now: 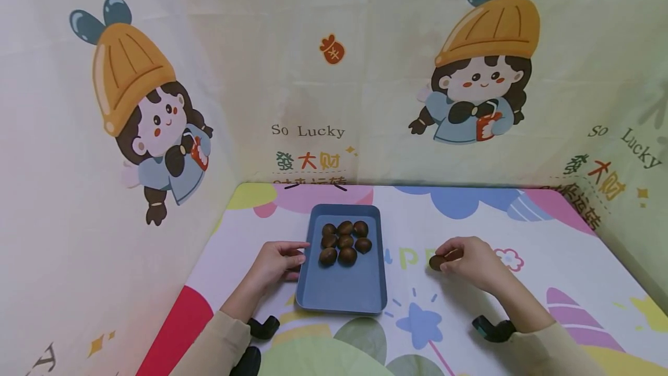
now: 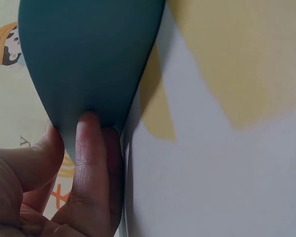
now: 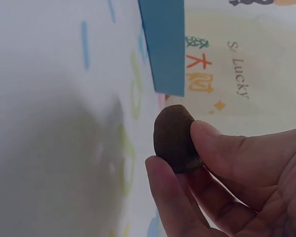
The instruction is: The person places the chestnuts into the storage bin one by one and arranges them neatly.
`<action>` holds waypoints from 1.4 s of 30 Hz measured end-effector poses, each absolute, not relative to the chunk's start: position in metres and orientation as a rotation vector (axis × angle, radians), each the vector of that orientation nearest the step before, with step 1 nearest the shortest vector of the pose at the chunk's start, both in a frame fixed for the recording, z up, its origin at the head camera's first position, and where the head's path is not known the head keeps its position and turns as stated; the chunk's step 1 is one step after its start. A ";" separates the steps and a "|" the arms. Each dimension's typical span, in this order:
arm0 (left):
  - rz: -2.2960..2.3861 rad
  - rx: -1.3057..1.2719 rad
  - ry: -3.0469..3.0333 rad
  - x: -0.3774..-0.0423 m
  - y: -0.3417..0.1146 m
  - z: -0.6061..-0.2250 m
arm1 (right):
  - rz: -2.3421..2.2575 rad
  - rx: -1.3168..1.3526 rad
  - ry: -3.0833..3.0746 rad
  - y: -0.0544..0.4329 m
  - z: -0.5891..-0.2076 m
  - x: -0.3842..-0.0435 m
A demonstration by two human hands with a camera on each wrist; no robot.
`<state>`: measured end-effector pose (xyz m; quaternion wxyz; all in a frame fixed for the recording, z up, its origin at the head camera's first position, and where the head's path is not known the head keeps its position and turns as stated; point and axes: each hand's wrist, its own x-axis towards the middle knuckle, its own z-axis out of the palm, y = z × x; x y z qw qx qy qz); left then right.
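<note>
Between the thumb and fingers of my right hand point(image 1: 474, 263) is a brown chestnut point(image 1: 437, 262), pinched to the right of the tray. The right wrist view shows this chestnut point(image 3: 175, 138) close up, its lower end partly covered by the fingertips. A blue-grey rectangular tray point(image 1: 341, 292) lies in front of me with several chestnuts point(image 1: 345, 242) grouped in its upper half. My left hand point(image 1: 276, 263) touches the tray's left side with extended fingers. In the left wrist view, fingers point(image 2: 91, 163) rest against the tray's outer wall point(image 2: 91, 64), thumb near the rim.
A colourful printed mat point(image 1: 417, 222) covers the table. Patterned cloth walls point(image 1: 386, 74) stand behind it and at both sides. Dark wrist-worn devices point(image 1: 493, 328) sit below both hands.
</note>
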<state>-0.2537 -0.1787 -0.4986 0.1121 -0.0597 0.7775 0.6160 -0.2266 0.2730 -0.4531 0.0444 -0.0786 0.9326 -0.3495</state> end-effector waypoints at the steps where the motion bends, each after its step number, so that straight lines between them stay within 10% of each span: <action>1: 1.807 -0.174 2.283 -0.254 -0.179 -0.499 | -1.070 -0.252 2.853 0.272 -0.453 -0.227; 42: 1.812 -0.187 2.282 -0.253 -0.174 -0.502 | -1.153 -0.459 2.672 0.169 -0.425 -0.281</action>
